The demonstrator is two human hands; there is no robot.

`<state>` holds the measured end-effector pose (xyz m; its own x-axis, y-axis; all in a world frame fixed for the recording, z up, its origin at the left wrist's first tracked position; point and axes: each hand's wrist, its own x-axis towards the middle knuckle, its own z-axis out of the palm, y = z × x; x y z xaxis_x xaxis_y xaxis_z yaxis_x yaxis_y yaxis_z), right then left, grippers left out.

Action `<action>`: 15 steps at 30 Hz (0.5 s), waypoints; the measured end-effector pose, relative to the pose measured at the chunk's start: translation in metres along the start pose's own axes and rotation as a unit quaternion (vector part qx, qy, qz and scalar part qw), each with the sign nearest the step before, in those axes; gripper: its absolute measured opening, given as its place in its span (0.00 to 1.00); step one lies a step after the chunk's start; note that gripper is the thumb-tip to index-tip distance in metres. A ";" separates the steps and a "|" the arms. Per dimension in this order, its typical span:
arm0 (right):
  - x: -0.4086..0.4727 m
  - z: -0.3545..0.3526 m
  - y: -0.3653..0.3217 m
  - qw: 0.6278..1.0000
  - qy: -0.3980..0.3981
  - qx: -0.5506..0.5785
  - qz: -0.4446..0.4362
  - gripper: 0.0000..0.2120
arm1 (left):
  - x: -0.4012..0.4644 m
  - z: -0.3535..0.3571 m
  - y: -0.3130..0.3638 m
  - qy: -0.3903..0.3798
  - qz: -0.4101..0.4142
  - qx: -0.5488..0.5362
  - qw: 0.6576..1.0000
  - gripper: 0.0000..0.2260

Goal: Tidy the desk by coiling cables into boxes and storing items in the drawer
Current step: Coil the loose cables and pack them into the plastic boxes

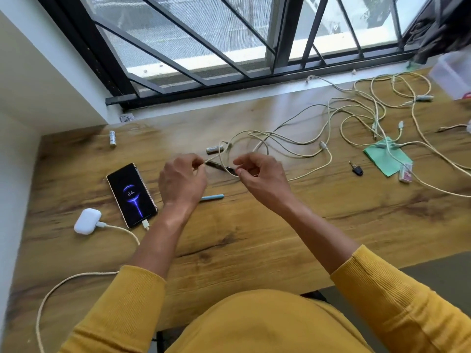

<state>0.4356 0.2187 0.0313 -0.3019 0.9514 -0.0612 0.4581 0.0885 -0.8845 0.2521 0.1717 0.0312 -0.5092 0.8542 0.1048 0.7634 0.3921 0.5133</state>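
I am pinching a pale cable (265, 146) in both hands, my left hand (182, 179) gripping one stretch and my right hand (257, 174) nipping it just beside, over the middle of the worktop (254, 238). I am judging this as starting a coil; next I am needing to draw in slack from the tangle (377, 113) far right.

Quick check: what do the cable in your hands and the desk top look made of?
Cable: seemingly fabric-braided, matte cream; faint woven texture, limp loops. Desk top: wood-look, brown grain and knots with a smooth low sheen; could be laminate rather than solid wood.
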 end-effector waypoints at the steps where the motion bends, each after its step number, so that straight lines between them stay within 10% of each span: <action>1: 0.002 -0.003 0.000 1.000 -0.009 0.004 -0.003 0.08 | 0.001 -0.002 0.008 0.017 0.004 -0.022 1.000 0.07; 15: 0.039 -0.078 -0.005 0.958 -0.164 0.233 -0.024 0.21 | -0.007 0.015 0.127 0.022 -0.094 -0.391 0.915 0.05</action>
<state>0.4865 0.2779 0.0692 -0.5946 0.7990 -0.0901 0.0367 -0.0850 -0.9957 0.3589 0.2211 0.0829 -0.6311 0.7754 -0.0222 0.1520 0.1517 0.9767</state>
